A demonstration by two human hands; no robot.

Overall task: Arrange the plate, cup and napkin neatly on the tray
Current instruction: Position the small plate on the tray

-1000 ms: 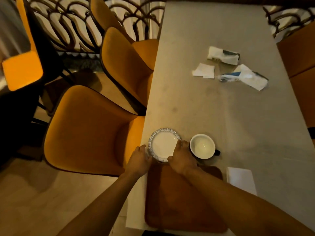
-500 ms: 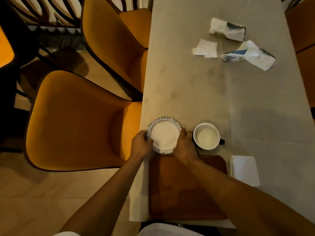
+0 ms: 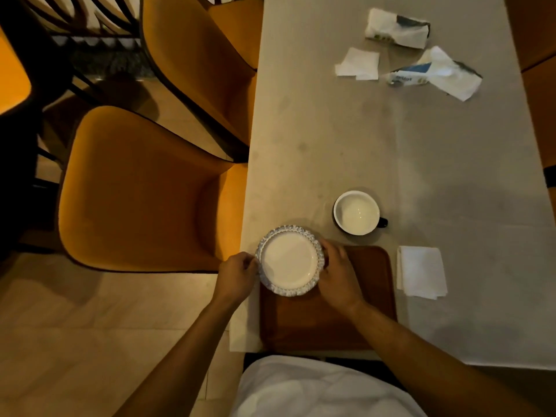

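A small white plate (image 3: 288, 260) with a patterned rim is over the far left corner of the brown wooden tray (image 3: 328, 320). My left hand (image 3: 237, 273) grips its left edge and my right hand (image 3: 338, 273) grips its right edge. I cannot tell whether the plate rests on the tray or hovers just above it. A white cup (image 3: 356, 212) with a dark handle stands on the table just beyond the tray. To the right of the tray a folded white napkin (image 3: 421, 272) lies flat on the table.
The tray sits at the near edge of a long pale table (image 3: 346, 130). Crumpled tissue packets (image 3: 397, 28) and a loose napkin (image 3: 358, 64) lie at the far right. Orange chairs (image 3: 144, 191) stand close along the table's left side.
Both hands have brought the plate toward me, from the table beyond the tray to over the tray's far left corner. The cup and napkin have stayed put.
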